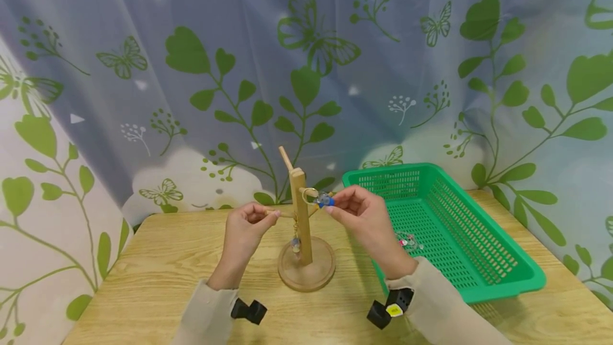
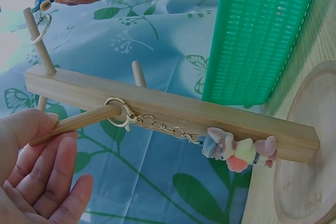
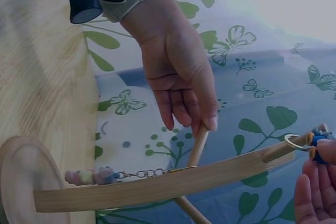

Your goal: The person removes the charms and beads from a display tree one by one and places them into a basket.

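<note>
The surface (image 1: 158,265) is carrying a basket (image 1: 503,289) and, beside it, a stand (image 1: 303,230). The left hand (image 1: 245,232) is pinching a peg (image 2: 89,119) — a pastel keychain (image 2: 242,150) is hanging there — while the right hand (image 1: 366,220) is gripping a blue keychain (image 1: 326,199), its ring (image 2: 50,23) circling a higher peg (image 2: 43,53).

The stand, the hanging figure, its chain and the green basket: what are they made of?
Stand: wood, smooth and pale; faint grain shows. Chain: probably metal, gold-toned; its links glint. Figure: matte, perhaps flocked plastic or rubber, as its soft-looking surface shows little shine. Basket: likely moulded plastic, slightly glossy; even green with regular slots.
</note>
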`<state>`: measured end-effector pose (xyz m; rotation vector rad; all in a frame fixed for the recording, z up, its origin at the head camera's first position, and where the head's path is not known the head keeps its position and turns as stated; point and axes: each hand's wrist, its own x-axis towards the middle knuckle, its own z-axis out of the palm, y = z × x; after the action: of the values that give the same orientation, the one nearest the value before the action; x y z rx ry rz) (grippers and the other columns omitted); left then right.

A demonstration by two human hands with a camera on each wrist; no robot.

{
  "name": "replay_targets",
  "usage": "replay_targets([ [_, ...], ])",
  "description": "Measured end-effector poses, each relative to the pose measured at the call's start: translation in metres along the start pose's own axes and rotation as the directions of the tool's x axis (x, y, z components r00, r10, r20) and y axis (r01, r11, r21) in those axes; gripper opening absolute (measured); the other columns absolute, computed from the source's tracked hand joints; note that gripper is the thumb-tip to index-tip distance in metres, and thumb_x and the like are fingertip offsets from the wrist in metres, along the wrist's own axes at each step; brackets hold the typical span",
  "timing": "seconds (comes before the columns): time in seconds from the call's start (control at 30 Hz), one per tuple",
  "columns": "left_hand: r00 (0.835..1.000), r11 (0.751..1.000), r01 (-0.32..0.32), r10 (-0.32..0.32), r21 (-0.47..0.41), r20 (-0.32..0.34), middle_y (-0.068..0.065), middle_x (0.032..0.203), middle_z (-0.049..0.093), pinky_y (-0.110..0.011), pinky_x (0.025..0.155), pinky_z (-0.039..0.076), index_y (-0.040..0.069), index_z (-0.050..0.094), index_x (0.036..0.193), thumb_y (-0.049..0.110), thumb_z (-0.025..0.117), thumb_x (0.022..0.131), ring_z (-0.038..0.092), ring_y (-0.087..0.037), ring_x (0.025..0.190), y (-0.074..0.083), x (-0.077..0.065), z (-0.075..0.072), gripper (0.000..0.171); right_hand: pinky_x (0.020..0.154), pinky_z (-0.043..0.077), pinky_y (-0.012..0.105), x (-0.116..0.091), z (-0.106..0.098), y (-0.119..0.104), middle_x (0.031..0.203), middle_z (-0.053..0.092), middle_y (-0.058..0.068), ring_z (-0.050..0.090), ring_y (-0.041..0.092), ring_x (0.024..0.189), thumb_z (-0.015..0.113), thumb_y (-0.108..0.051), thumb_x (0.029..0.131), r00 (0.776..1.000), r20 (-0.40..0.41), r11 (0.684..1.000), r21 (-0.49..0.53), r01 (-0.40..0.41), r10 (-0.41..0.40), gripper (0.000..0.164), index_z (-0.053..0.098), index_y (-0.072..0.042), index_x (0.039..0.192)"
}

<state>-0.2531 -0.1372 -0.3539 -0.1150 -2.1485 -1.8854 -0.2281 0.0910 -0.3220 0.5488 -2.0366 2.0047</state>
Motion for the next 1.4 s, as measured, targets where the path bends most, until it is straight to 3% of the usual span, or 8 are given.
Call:
replay_targets([
  [0.27, 1.0, 1.0, 0.008, -0.008, 0.009, -0.003, -0.002, 0.07, 0.068, -0.02, 0.05, 0.04, -0.002, 0.068, 0.084, 0.009, 0.074, 0.082, 0.063, -0.01, 0.063, -0.001, 0.0, -0.001, 0.013, 0.066, 0.052, 0.026, 0.001, -0.002, -0.003, 0.086, 0.065, 0.001, 0.061, 0.013, 0.074, 0.073, -0.003, 0.081, 1.0, -0.014, 1.0, 0.023, -0.019, 0.019, 0.018, 0.061, 0.001, 0.094],
  [0.57, 1.0, 1.0, -0.006, 0.006, -0.018, -0.001, -0.002, 0.07, 0.068, -0.022, 0.058, 0.05, -0.004, 0.067, 0.084, 0.006, 0.074, 0.081, 0.064, -0.01, 0.064, -0.003, 0.0, 0.0, 0.012, 0.07, 0.052, 0.026, 0.0, -0.002, -0.003, 0.089, 0.065, 0.002, 0.061, 0.015, 0.077, 0.073, -0.006, 0.082, 0.999, -0.022, 0.998, 0.046, -0.035, 0.036, 0.018, 0.062, -0.002, 0.095],
  [1.13, 1.0, 0.999, -0.025, 0.025, -0.033, 0.001, -0.003, 0.071, 0.068, -0.022, 0.058, 0.051, -0.004, 0.067, 0.083, 0.006, 0.074, 0.081, 0.064, -0.011, 0.064, -0.002, -0.001, 0.001, 0.013, 0.071, 0.053, 0.028, -0.004, -0.006, -0.011, 0.089, 0.065, 0.002, 0.062, 0.016, 0.08, 0.073, -0.006, 0.082, 1.0, -0.018, 0.998, 0.056, 0.026, -0.025, 0.018, 0.063, -0.003, 0.097],
  [1.4, 1.0, 1.0, -0.003, 0.003, -0.012, -0.003, -0.002, 0.071, 0.068, -0.02, 0.051, 0.041, -0.001, 0.068, 0.085, 0.01, 0.075, 0.081, 0.062, -0.012, 0.065, -0.001, -0.001, 0.0, 0.014, 0.066, 0.052, 0.027, -0.001, -0.007, -0.019, 0.086, 0.064, 0.002, 0.06, 0.015, 0.075, 0.072, -0.004, 0.083, 0.997, -0.013, 0.997, 0.019, 0.079, -0.079, 0.017, 0.062, -0.001, 0.096],
])
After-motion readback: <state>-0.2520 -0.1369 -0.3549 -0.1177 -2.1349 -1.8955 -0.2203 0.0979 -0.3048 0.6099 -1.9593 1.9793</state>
